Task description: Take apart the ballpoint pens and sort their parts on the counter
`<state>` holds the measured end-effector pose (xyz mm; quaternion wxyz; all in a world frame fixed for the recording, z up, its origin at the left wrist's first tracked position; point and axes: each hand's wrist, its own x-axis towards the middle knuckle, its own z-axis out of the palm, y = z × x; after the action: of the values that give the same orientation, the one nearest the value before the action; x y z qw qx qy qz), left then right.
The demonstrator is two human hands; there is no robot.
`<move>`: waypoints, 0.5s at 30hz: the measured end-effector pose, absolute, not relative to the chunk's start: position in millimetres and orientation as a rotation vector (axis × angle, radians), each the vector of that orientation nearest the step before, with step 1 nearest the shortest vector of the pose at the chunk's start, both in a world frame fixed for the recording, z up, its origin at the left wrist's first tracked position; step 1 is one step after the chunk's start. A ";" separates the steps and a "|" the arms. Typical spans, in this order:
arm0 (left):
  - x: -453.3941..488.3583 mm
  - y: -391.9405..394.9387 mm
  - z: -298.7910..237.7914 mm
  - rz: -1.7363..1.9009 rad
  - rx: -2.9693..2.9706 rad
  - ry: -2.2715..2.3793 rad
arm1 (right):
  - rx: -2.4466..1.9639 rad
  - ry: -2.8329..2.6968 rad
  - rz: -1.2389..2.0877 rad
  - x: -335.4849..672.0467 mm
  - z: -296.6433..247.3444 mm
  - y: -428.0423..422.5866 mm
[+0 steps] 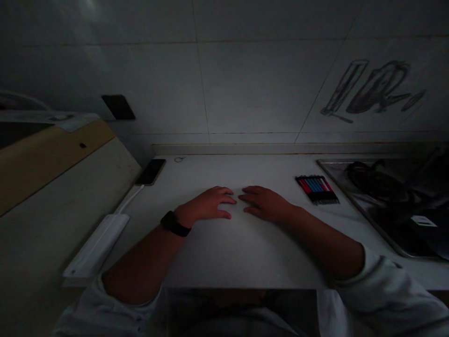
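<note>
Both my hands lie palm down on a white countertop point(224, 252), fingertips facing each other with a small gap between. My left hand point(212, 203) has its fingers apart and holds nothing; a black watch point(175, 223) is on that wrist. Nothing is in my right hand point(264, 202) either, and its fingers are spread on the surface. To the right of it lies a flat set of slim red and blue handled tools point(317, 188) in a black holder; their exact kind is too dim to tell.
At the left are a phone point(150, 172), a white power strip point(96, 245) with its cable, and a slanted cabinet panel point(70, 187). A small ring-like item point(179, 159) lies near the tiled wall point(245, 89). On the right, a metal sink point(368, 215) holds dark items.
</note>
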<state>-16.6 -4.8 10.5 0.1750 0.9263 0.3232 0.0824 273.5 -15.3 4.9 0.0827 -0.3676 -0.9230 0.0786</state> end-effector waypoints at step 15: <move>-128.5 56.3 -15.9 0.317 2.430 1.676 | -1.686 -2.544 0.085 354.1 -7.0 36.9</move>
<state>-128.5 56.3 -15.9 0.0861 0.8155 0.5623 0.1063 354.1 36.9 -7.0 0.0445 -0.5516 -0.8325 0.0277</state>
